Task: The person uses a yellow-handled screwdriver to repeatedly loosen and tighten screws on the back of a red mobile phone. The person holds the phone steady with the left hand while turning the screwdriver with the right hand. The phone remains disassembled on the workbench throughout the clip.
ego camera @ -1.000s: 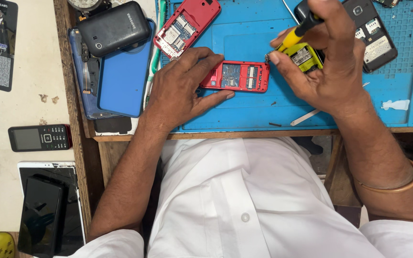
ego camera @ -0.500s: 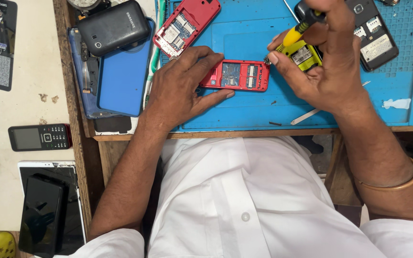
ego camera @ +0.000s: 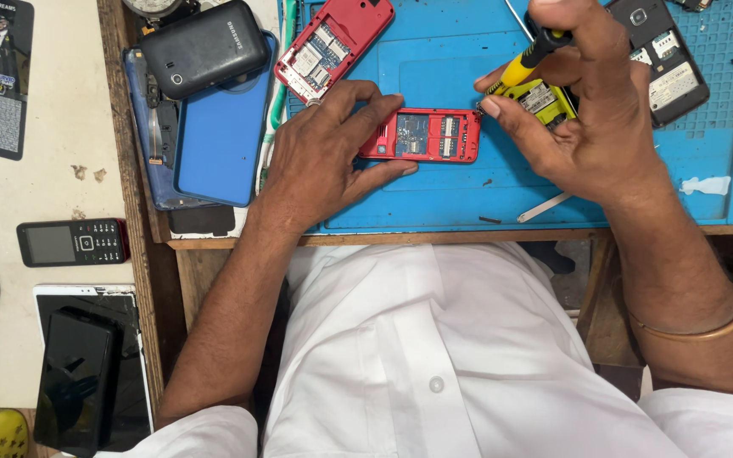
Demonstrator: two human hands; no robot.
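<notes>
A: Pinning the opened red phone (ego camera: 422,136) flat on the blue repair mat (ego camera: 434,199), the left hand (ego camera: 324,157) is spread loosely, its fingers (ego camera: 366,106) along the top edge and thumb under the lower one, not closed around it

B: And the right hand (ego camera: 583,110)?

A: Curled tight on a yellow-handled screwdriver (ego camera: 523,68), gripping the handle between thumb and fingertips, with the tip angled down at the phone's upper right corner. Whether it's seated in a screw I cannot tell

B: How would that phone handle?

A: Light and stiff, I'd judge, a thin plastic shell that slides easily on the mat, so it wants holding by the long edges. The bare circuit board inside looks fragile; best keep fingers off it

B: What's around them?

A: A yellow phone body (ego camera: 545,100) just behind the right hand, another red opened phone (ego camera: 332,47) up the mat, a dark opened handset (ego camera: 659,59) to the right, and a black phone (ego camera: 205,47) stacked on a blue one (ego camera: 218,136) to the left
</notes>
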